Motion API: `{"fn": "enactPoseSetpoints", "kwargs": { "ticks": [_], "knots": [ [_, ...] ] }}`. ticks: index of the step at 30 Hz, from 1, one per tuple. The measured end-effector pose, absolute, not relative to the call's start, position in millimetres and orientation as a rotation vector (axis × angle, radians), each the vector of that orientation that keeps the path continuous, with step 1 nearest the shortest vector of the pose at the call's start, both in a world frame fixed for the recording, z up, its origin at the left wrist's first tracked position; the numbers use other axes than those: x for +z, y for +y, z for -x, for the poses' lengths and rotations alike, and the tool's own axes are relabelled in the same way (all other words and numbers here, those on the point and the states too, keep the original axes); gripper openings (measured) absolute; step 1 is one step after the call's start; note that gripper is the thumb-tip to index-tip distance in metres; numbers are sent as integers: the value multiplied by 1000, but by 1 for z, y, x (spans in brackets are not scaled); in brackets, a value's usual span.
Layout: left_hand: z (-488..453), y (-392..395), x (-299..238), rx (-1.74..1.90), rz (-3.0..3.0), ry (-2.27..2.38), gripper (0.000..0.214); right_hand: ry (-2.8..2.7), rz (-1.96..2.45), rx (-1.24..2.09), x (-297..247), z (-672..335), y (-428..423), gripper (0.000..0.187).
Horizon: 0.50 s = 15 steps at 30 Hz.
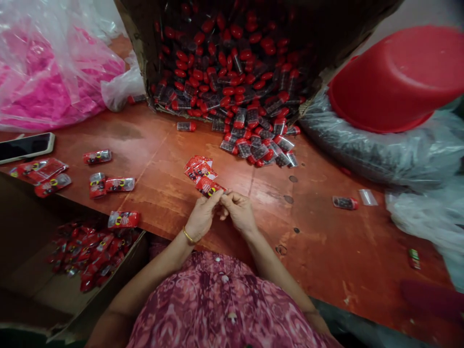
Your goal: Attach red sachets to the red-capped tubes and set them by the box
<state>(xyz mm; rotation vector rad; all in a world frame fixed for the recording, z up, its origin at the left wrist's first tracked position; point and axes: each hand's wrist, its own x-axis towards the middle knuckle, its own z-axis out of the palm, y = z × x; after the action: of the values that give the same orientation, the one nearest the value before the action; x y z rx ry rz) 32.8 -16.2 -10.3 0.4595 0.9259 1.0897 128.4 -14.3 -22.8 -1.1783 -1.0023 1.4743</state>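
Observation:
Close together above the table's near edge, my two hands meet at a red printed label [207, 185]. My left hand [200, 216], with a gold bangle at the wrist, pinches its near edge between thumb and fingers. The fingertips of my right hand [239, 211] are closed at the same corner; whether they grip the label too is partly hidden. Just beyond lies a small fanned pile of red labels [200, 166]. Farther off is a heap of small clear bottles [259, 145] with red caps and dark contents, spilling from a tipped cardboard box [145, 72].
Labelled bottles [121, 184] lie at left, near a phone [27, 147]. Below them an open carton [108, 295] holds many red packs. A red tub [395, 77] rests on a plastic bag [373, 154] at right. One unlabelled bottle [345, 202] lies nearby. Pink-filled bag [54, 77] stands back left.

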Motion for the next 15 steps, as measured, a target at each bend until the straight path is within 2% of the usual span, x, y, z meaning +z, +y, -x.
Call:
{"fn": "enactPoseSetpoints", "kwargs": {
  "ticks": [4,7,10,12,15],
  "knots": [
    [-26,-17,-11,1096,-329,877,36,-1210,1255,1475,-32,-117,-4,53],
    [-13,-15,-12,1164,-220,937,27,-1604,1348,1282,-27,-116,7,52],
    [19,-4,-12,1287,-77,1060,28,-1961,1569,695,-12,-136,33,45],
    [49,6,-11,1504,23,1130,34,-2035,1694,228,-5,-161,60,35],
    [87,18,-11,1865,105,1157,43,-2138,1796,-129,-9,-201,94,44]
  ]
}}
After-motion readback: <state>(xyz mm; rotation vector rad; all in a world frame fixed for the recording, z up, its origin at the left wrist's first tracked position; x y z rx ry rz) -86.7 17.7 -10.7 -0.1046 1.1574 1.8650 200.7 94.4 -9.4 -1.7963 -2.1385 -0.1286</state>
